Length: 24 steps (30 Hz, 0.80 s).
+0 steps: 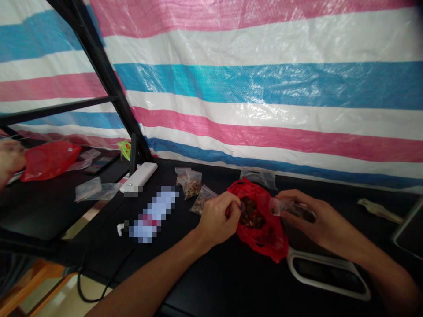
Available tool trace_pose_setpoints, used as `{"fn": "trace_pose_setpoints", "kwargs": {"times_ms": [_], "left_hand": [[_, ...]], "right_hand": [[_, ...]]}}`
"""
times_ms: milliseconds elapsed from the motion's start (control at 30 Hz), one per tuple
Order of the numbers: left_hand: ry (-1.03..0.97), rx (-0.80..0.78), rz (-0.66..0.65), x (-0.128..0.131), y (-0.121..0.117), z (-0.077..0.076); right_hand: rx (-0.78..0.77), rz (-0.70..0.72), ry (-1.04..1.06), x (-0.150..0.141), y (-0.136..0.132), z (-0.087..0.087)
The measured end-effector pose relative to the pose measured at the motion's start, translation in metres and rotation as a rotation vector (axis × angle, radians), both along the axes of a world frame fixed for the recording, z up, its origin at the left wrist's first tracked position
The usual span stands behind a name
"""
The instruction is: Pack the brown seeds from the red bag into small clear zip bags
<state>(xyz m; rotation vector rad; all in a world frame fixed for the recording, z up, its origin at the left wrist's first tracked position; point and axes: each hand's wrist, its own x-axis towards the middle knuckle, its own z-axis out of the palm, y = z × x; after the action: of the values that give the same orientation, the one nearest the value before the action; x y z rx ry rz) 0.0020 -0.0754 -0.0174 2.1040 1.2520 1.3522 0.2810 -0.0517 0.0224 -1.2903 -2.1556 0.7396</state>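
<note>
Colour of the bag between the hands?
A red plastic bag, slightly glossy; shows best in the head view.

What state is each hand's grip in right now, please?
Left hand: closed, pinching something small, too hidden to name.
Right hand: holding a small clear plastic bag.
</note>
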Motion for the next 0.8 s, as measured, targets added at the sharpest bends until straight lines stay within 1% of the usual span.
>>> {"fn": "trace_pose_setpoints", "kwargs": {"times_ms": [67,167,267,367,500,567,667,800], "left_hand": [[-0.005,0.002,0.003,0.0,0.0,-0.001],[-0.017,0.006,0.002,0.0,0.001,-0.002],[-0.027,0.011,0.007,0.0,0.001,-0.002],[-0.033,0.012,0.009,0.0,0.001,-0.002],[-0.046,0.009,0.016,0.0,0.001,0.0],[-0.054,-0.003,0.034,-0.001,0.002,0.001],[-0.075,-0.039,0.067,-0.002,0.004,0.001],[-0.098,-0.064,0.081,-0.003,0.006,0.0]], "right_hand": [[-0.028,0.021,-0.032,0.019,0.004,0.002],[0.038,-0.038,-0.143,0.044,0.011,0.002],[0.081,-0.099,-0.164,0.056,0.015,0.003],[0.148,-0.144,-0.105,0.059,0.017,0.008],[0.355,-0.178,-0.062,0.057,0.018,0.01],[0.422,-0.175,-0.074,0.056,0.018,0.009],[0.43,-0.132,-0.114,0.054,0.017,0.007],[0.37,-0.074,-0.104,0.054,0.018,0.004]]}}
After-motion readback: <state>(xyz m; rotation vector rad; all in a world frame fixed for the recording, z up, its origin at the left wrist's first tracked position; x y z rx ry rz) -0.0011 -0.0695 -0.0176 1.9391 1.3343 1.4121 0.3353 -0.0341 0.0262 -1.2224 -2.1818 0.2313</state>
